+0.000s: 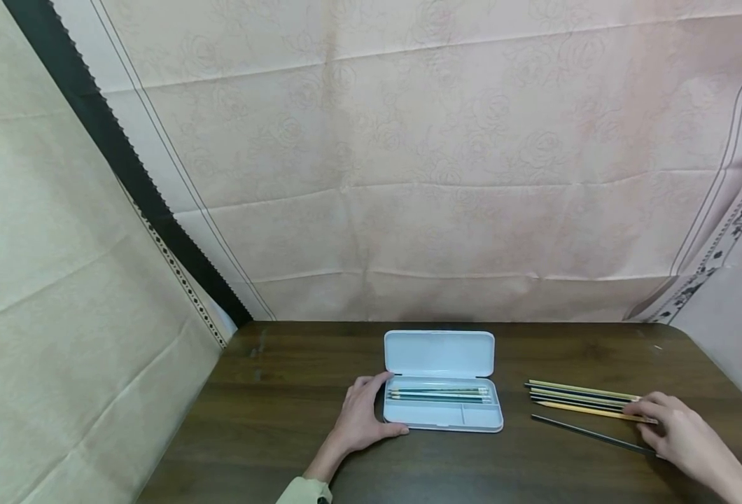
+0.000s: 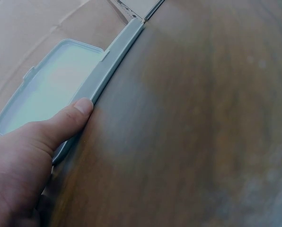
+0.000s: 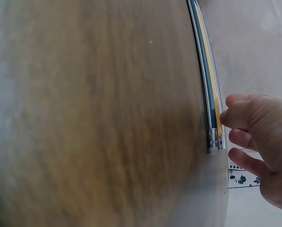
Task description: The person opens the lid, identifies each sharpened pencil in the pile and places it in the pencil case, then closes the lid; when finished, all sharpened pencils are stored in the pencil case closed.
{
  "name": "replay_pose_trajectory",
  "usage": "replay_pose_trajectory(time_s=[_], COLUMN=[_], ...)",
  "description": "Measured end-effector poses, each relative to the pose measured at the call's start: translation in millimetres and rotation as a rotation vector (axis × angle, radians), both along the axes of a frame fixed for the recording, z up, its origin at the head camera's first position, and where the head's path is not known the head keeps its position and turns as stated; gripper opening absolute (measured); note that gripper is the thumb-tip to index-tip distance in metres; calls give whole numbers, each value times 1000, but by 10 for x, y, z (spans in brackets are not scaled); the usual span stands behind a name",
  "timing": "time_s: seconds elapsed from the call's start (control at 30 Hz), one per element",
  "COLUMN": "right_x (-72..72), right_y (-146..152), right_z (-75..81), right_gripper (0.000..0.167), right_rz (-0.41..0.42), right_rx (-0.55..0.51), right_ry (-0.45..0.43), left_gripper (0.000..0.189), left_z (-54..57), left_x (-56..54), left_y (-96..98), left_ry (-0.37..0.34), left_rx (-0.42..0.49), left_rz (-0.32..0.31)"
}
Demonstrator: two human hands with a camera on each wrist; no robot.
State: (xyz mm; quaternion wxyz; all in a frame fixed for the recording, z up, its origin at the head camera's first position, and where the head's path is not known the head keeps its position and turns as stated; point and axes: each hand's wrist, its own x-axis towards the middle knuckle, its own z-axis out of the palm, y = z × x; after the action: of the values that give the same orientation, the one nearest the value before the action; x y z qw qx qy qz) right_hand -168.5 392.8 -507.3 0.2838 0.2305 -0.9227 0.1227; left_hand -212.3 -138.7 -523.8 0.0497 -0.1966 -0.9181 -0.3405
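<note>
An open light-blue pencil case (image 1: pixel 430 418) lies on the table, its lid (image 1: pixel 439 353) tipped back. Several green and white pencils (image 1: pixel 439 399) lie in the case's long rear compartment. My left hand (image 1: pixel 361 414) grips the case's left end, thumb along the front edge and fingers toward the back corner. In the left wrist view the thumb (image 2: pixel 74 116) presses on the rim. On the right, my right hand (image 1: pixel 676 427) is at the near ends of several loose pencils (image 1: pixel 582 399), fingers loosely bent. A dark pencil (image 1: pixel 591 430) lies apart in front of them, its end by the thumb.
The brown wooden table (image 1: pixel 270 448) carries the case and pencils. A pale patterned cloth (image 1: pixel 446 175) hangs behind it, with further cloth panels at the left (image 1: pixel 62 315) and right (image 1: pixel 736 308).
</note>
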Motion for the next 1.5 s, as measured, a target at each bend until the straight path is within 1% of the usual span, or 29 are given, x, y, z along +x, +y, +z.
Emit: replay_pose_trajectory(time_s=[0.13, 0.5, 0.67, 0.83, 0.93, 1.03, 1.23, 1.3, 1.5], right_x=[-9, 0, -7, -37, -49, -51, -46, -48, -68], right_y=[11, 8, 7, 13, 12, 10, 17, 25, 43], right_z=[-13, -24, -26, -29, -33, -23, 13, 20, 0], right_gripper=[50, 46, 44, 46, 47, 48, 48, 48, 49], right_rz=[10, -15, -11, 35, 60, 74, 83, 100, 159], right_rx=[-7, -2, 13, 1, -12, -20, -16, -16, -24], right_ry=[2, -45, -45, -23, -29, -51, -144, -163, -149], left_gripper=[94, 94, 94, 94, 94, 94, 94, 94, 93], left_z=[8, 11, 15, 20, 21, 19, 10, 6, 2], left_x=[2, -2, 3, 4, 4, 4, -1, -3, -4], left_y=[0, 0, 1, 4, 6, 7, 6, 7, 8], left_ry=[0, -2, -3, -5, -6, -6, 0, 5, 12], left_rx=[1, -2, 7, 6, 4, 3, 1, -2, -5], left_rz=[-1, 4, 2, 6, 8, 8, 7, 6, 6])
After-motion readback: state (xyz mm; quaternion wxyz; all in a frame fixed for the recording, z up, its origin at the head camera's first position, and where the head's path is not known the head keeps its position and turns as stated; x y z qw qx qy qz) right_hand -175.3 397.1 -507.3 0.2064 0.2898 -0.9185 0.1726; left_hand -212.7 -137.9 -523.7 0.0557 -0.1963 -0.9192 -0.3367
